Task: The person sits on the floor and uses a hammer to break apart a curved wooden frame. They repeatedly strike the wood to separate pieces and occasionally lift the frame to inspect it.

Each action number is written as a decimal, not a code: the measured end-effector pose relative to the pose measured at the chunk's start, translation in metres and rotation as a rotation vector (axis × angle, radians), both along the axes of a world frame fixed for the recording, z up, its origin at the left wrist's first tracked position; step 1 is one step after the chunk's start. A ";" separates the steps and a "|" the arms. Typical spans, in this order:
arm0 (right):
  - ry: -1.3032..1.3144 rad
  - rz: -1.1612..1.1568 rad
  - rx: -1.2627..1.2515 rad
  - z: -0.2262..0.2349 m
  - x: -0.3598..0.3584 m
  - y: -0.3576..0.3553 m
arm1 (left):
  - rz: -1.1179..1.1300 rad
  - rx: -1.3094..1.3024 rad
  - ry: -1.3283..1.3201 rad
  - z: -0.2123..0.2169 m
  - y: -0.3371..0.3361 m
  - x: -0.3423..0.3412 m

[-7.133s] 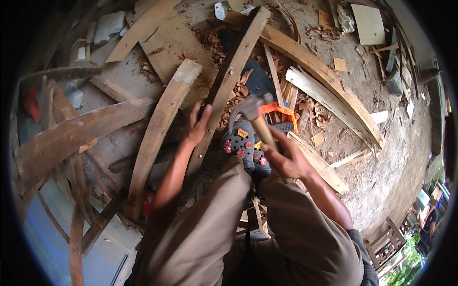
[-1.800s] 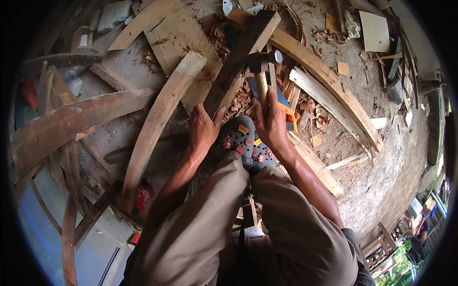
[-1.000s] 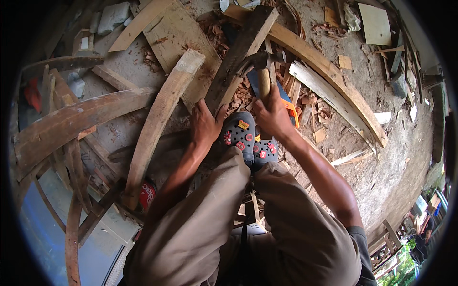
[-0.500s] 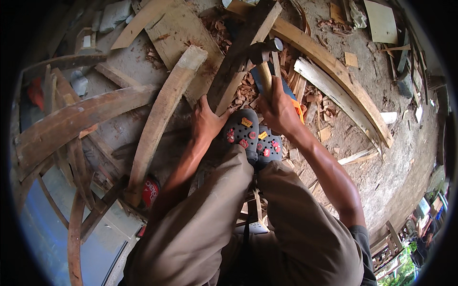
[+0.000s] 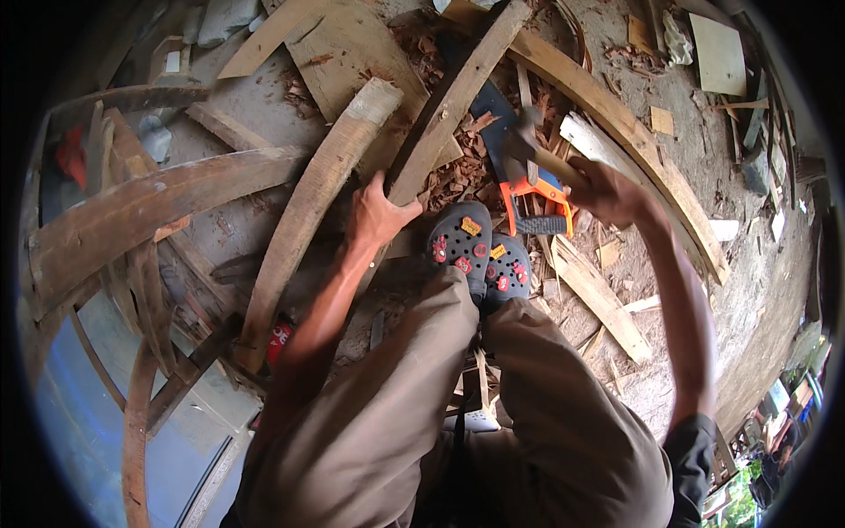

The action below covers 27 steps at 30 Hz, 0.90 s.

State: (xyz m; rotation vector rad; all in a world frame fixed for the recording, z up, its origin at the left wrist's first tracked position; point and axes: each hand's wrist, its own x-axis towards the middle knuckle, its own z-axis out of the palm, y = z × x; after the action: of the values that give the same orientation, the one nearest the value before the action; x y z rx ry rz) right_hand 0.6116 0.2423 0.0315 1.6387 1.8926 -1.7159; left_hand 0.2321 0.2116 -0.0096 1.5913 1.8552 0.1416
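Observation:
My left hand is closed around the near end of a long wooden beam, which slants away to the upper right. In my right hand is a hammer, gripped by its wooden handle. Its blurred head is to the right of the beam, apart from it. Below the hammer lies a handsaw with an orange and black handle, its dark blade reaching back among wood chips. My feet, in dark clogs with colourful charms, stand just in front of the beam's near end.
Curved planks and a longer curved timber lie to the left. Another curved beam arcs along the right, beside a pale board. A flat wooden panel lies behind. Scraps and chips litter the ground.
My right hand has swung the hammer to the right, away from the beam. The beam has rolled to show a lighter face, and the saw handle has come into fuller view.

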 end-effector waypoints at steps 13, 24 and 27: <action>0.531 -0.902 0.006 0.007 -0.101 -0.065 | 0.001 0.137 0.008 -0.020 -0.019 0.004; 0.579 -1.049 0.259 0.023 -0.141 0.001 | -0.001 0.110 0.016 -0.018 -0.015 0.005; 0.281 -0.846 0.341 -0.021 -0.164 -0.028 | 0.000 0.054 0.056 -0.013 -0.011 0.007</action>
State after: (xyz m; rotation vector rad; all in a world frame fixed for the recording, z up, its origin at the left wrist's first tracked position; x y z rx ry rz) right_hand 0.4473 0.2141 0.0103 2.7511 1.7926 -2.0443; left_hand 0.2396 0.2004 -0.0229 1.6475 1.9086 0.1489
